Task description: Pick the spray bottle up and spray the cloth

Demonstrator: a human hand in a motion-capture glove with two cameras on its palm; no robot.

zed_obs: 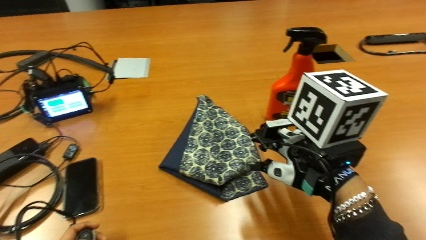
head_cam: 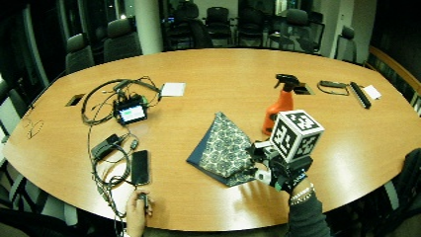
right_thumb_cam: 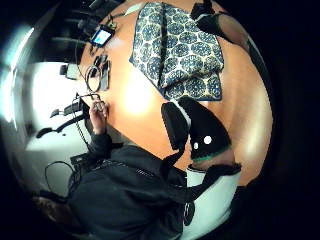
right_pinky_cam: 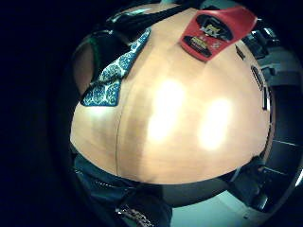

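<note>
An orange spray bottle (zed_obs: pixel 289 85) with a black trigger head stands upright on the wooden table (zed_obs: pixel 200 40), just behind my gloved right hand (zed_obs: pixel 299 162). A folded blue patterned cloth (zed_obs: pixel 219 145) lies left of the bottle. My hand hovers at the cloth's near right corner, holding nothing, fingers relaxed and pointing toward the cloth. In the thumb side palm view the gloved thumb (right_thumb_cam: pixel 200 130) sticks out over bare table beside the cloth (right_thumb_cam: pixel 177 50). The little finger side palm view shows the bottle's red label (right_pinky_cam: pixel 213 30) and the cloth's edge (right_pinky_cam: pixel 113 75).
A black phone (zed_obs: pixel 81 186), a small lit screen device (zed_obs: pixel 63 102) and tangled cables (zed_obs: pixel 40 60) lie at the left. A white card (zed_obs: pixel 131 67) and a table cutout (zed_obs: pixel 331 54) sit farther back. The bare left hand (zed_obs: pixel 83 232) rests at the table's near edge.
</note>
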